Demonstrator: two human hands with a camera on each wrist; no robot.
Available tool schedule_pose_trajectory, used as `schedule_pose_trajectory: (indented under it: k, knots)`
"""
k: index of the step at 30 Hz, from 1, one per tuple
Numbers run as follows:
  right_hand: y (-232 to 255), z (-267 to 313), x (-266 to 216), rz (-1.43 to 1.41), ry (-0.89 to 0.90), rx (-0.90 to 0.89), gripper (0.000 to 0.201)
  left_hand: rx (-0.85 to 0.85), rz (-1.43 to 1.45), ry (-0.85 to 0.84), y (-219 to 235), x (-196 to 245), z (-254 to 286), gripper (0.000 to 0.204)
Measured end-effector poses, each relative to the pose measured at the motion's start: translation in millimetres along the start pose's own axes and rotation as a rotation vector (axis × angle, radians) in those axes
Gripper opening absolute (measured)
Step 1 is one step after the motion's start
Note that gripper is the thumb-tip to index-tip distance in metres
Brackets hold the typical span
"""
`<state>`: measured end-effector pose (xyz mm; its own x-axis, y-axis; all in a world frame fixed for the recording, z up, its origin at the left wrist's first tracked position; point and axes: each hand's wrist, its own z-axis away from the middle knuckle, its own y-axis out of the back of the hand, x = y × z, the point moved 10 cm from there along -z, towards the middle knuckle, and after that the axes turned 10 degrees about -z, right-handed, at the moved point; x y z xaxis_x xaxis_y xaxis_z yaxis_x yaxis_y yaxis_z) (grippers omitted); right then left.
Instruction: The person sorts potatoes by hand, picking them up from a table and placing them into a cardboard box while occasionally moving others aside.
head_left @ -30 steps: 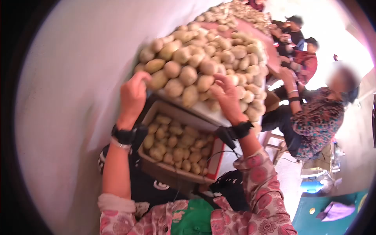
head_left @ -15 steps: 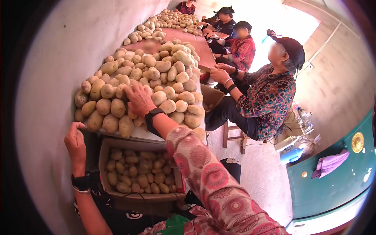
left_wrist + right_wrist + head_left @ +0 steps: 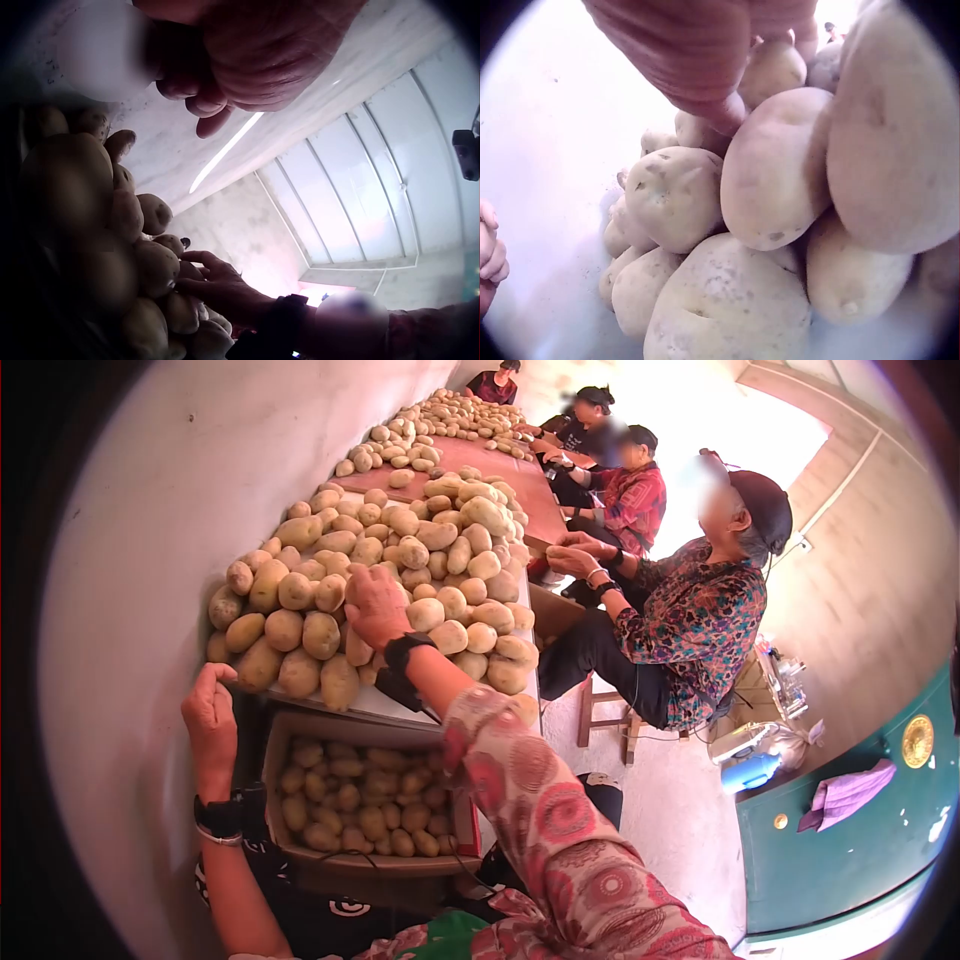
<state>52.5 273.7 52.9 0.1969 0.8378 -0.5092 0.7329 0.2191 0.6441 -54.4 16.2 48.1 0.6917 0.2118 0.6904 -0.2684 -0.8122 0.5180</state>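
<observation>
A large heap of pale brown potatoes (image 3: 300,590) covers the near end of the table. My right hand (image 3: 377,608) is down on this heap, its fingers and thumb curled round a potato (image 3: 774,71) in the right wrist view. Other potatoes crowd close below its thumb. At the table's near left corner, beside the wall, my left hand (image 3: 210,732) hangs with loosely curled fingers. In the left wrist view no potato shows in its fingers (image 3: 214,120); part of that hand is blurred and dark.
A cardboard box (image 3: 275,760) full of smaller potatoes stands below the table edge, in front of my lap. The wall (image 3: 130,660) runs along the left. A person (image 3: 690,630) in a patterned shirt sits at right, with others beyond. More potatoes (image 3: 450,415) lie at the far end.
My right hand has moved from above the near edge further onto the heap, and its fingers have curled in. My left hand has dropped from the potatoes to the table's left corner.
</observation>
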Motion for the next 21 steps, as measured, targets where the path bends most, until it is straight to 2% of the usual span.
schedule_pose_trajectory:
  k: [3,4,5,7,9,11,13,15,16,18,19,21]
  knots:
    - [45,11,-21,-0.325,0.056,0.141,0.054,-0.031,-0.107,0.049,3,3,0,0.016]
    - [58,21,-27,-0.346,0.043,0.123,0.054,0.039,-0.073,-0.04,6,9,-1,0.016]
    - [62,37,-19,-0.773,-0.152,0.051,0.048,0.099,-0.058,-0.117,8,10,-1,0.017]
    - [35,97,-19,-1.639,-0.642,-0.103,0.04,0.082,-0.008,-0.075,4,8,1,0.019]
    - [27,156,-36,-1.985,-0.937,-0.168,0.043,0.077,-0.029,-0.077,4,9,1,0.02]
    - [7,218,-18,-2.036,-1.002,-0.251,0.039,0.075,-0.073,-0.057,1,7,3,0.019]
    - [-17,283,9,-1.761,-1.179,-0.298,0.032,0.109,-0.071,-0.1,-1,8,5,0.019]
    - [-38,343,15,-1.777,-1.434,-0.262,0.026,0.105,-0.05,-0.084,-3,6,7,0.02]
    - [-45,364,16,-1.787,-1.438,-0.27,0.026,0.104,-0.024,-0.078,-2,5,8,0.02]
    - [-68,417,25,-1.693,-1.737,-0.244,0.025,0.104,-0.031,-0.087,-1,5,9,0.02]
    - [-77,421,27,-1.694,-1.739,-0.255,0.025,0.104,-0.016,-0.09,-1,6,10,0.02]
    - [-88,445,42,-1.577,-1.832,-0.122,0.023,0.094,-0.015,-0.082,-2,5,12,0.019]
